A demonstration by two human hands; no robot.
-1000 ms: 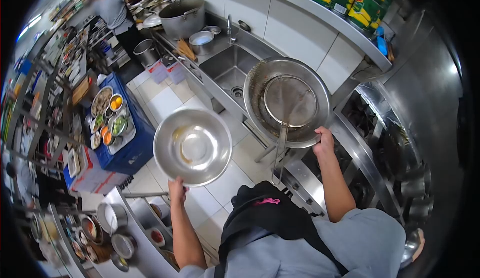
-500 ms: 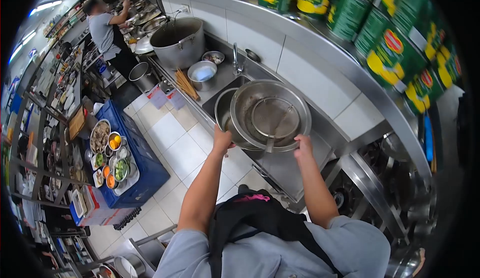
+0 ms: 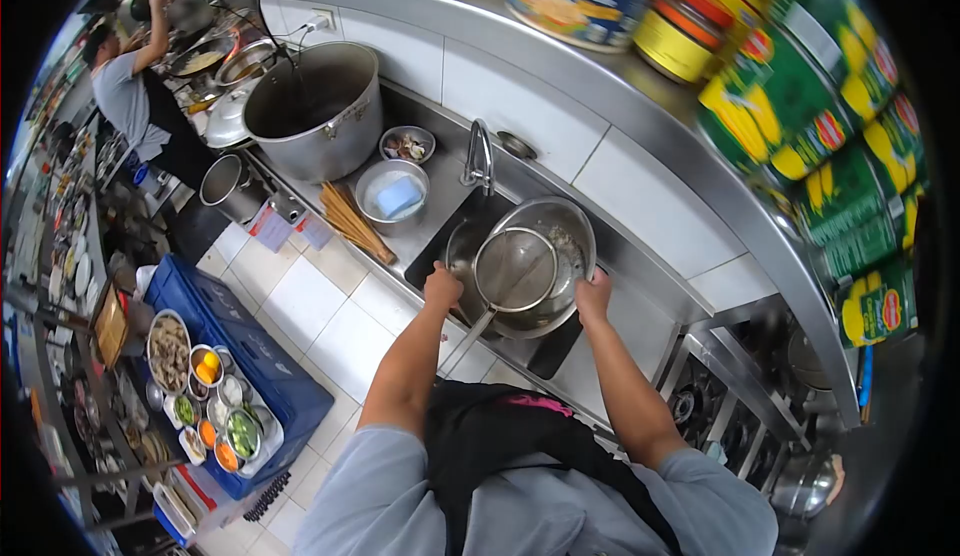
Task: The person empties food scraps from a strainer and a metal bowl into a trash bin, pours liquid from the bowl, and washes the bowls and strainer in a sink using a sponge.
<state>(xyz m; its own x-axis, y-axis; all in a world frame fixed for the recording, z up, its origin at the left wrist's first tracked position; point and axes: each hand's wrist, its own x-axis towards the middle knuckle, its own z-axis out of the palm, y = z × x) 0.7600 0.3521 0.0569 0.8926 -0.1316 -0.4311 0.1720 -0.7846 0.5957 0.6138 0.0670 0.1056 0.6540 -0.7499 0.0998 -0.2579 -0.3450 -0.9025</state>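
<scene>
Centre of frame: steel bowl (image 3: 574, 238) over the sink (image 3: 550, 356), wire strainer (image 3: 517, 269) lying in it, handle out to lower left. Left hand (image 3: 443, 287) closed at the bowl's left edge; right hand (image 3: 593, 295) gripping its right rim. Tap (image 3: 481, 156) just above. Upper left, on bench (image 3: 340, 178): large pot (image 3: 352, 136), wooden sticks (image 3: 350, 218), small bowl (image 3: 372, 199) with blue sponge (image 3: 399, 196).

"Del Monte" reads on the red badges of green-and-yellow cylindrical metal cans (image 3: 755, 106), right of the curved silver metal tap (image 3: 480, 161). Lettering on the round blue-and-white tub (image 3: 577, 1), above and right of the tap, is too blurred to read.
</scene>
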